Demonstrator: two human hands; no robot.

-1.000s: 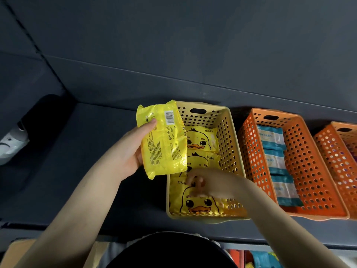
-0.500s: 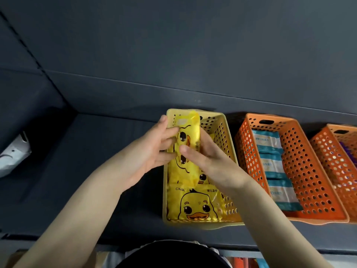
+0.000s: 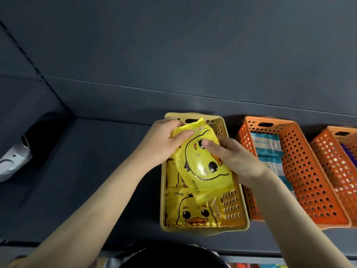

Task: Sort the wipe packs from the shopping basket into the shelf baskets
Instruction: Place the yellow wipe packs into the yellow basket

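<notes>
Dark grey shelf [image 3: 96,171] panels fill the view, and a white object [image 3: 13,161], too blurred to be identified, is seen at the far left edge. Three perforated baskets are lined up on the shelf toward the right. The left grip [image 3: 162,144] is curled round the top end of a yellow pack [image 3: 204,171], with the thumb laid across its front. This pack, printed with a duck face, is held tilted over the yellow basket [image 3: 204,230]; whether its lower end is touching the contents cannot be told. Beneath it, more duck packs [image 3: 193,211] are laid flat in that basket, the nearest one face up. The right grip [image 3: 237,157] is closed on the pack's right side, with the thumb pressed onto the printed face. Just beside the yellow basket an orange basket [image 3: 318,190] is set, with blue-and-white packs [image 3: 267,144] ranged along its left wall. At the right edge a second orange basket [image 3: 332,151] is cut off by the frame, and something purple [image 3: 347,153] is glimpsed inside.
</notes>
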